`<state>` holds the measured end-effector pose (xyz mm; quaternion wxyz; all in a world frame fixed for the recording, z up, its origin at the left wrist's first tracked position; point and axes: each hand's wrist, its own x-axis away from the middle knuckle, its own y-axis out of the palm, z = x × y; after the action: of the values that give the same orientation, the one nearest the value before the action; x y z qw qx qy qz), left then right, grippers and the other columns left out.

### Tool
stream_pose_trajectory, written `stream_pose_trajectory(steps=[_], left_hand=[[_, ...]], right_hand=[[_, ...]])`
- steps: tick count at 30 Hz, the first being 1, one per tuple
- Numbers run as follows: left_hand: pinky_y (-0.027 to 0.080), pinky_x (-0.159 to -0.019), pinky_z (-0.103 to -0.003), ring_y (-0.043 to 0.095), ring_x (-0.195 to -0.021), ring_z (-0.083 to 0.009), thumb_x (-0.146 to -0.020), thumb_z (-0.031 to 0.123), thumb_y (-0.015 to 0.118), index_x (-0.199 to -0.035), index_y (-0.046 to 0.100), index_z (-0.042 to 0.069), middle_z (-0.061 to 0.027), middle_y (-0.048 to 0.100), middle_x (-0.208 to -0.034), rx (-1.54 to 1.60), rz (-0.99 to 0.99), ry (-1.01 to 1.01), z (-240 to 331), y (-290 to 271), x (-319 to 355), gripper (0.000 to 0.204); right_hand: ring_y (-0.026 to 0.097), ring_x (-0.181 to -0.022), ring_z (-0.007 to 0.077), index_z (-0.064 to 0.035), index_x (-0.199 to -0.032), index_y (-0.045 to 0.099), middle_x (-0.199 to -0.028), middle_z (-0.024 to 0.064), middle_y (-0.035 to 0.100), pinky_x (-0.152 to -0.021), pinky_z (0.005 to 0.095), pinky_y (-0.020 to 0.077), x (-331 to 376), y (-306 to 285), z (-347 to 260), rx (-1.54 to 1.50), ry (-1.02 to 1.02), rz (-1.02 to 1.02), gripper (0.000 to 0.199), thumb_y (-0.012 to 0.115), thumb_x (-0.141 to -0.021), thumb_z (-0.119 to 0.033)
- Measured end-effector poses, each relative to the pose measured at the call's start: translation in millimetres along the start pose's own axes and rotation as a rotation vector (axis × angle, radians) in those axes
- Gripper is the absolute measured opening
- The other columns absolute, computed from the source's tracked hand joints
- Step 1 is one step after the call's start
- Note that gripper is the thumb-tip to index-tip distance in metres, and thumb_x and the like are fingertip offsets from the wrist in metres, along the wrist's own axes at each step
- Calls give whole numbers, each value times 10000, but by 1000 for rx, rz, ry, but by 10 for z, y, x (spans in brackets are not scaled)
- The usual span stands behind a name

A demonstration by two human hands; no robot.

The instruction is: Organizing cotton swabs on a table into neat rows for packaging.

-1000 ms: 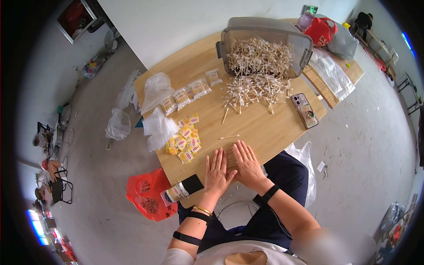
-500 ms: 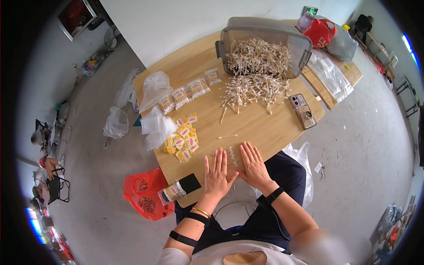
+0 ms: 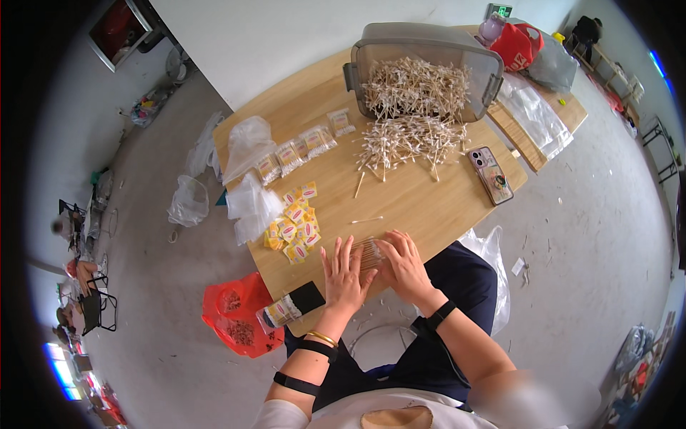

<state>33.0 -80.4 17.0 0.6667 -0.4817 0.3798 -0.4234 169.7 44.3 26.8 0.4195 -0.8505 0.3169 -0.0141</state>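
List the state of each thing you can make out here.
Swab row: lined up side by side
Left hand: fingers spread, at the row's left end
Right hand: fingers bent, at the row's right end
Gray bin: tipped sideways, open
Loose swabs: heaped, spilling out
Yellow cards: piled loosely
Clear packets: filled, lined up
Phone: back up

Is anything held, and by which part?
The left hand and right hand flank a bunch of cotton swabs; whether either grips it cannot be told.

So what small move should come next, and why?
Probably ease the bare left hand and right hand inward to even the flat bunch of white-tipped wooden cotton swabs: the hands flank it and its sticks lie side by side on the pale wooden tabletop.
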Motion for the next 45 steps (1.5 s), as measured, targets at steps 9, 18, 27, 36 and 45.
stream_pose_trajectory(steps=[9,18,27,36,45], left_hand=[[49,-1206,-641,193,-1496,-385,-970,540,482,-1456,422,61,-179,323,-1550,29,6,-13,41,57,39,685],[44,-1209,-628,181,-1506,-371,-970,480,513,-1493,365,30,-172,295,-1576,40,11,-6,0,22,29,706],[38,-1233,-579,87,-1549,-286,-936,575,510,-1576,179,10,-142,136,-1664,-103,-126,90,93,69,125,915],[31,-1237,-564,93,-1549,-266,-908,615,529,-1574,142,-12,-157,126,-1664,-181,-134,17,197,96,31,993],[31,-1232,-571,109,-1546,-286,-918,559,558,-1568,139,-27,-172,148,-1656,-111,-126,15,177,124,31,970]], right_hand=[[378,-1387,357,-99,-1228,647,-1402,146,481,-1200,490,265,-292,124,106,104,-54,-12,356,601,-877,-135],[374,-1399,341,-106,-1318,591,-1440,134,477,-1208,478,257,-152,-61,113,115,-30,36,431,595,-888,-138],[394,-1393,341,-44,-1322,561,-1406,156,498,-1200,476,277,215,-183,20,103,24,-24,494,605,-833,-91],[414,-1372,373,-48,-1320,551,-1376,173,507,-1171,488,312,331,-118,4,24,61,40,521,611,-803,-46],[415,-1375,352,-146,-1294,624,-1404,129,506,-1172,494,320,359,-132,-14,37,-26,-33,519,625,-792,-15]])
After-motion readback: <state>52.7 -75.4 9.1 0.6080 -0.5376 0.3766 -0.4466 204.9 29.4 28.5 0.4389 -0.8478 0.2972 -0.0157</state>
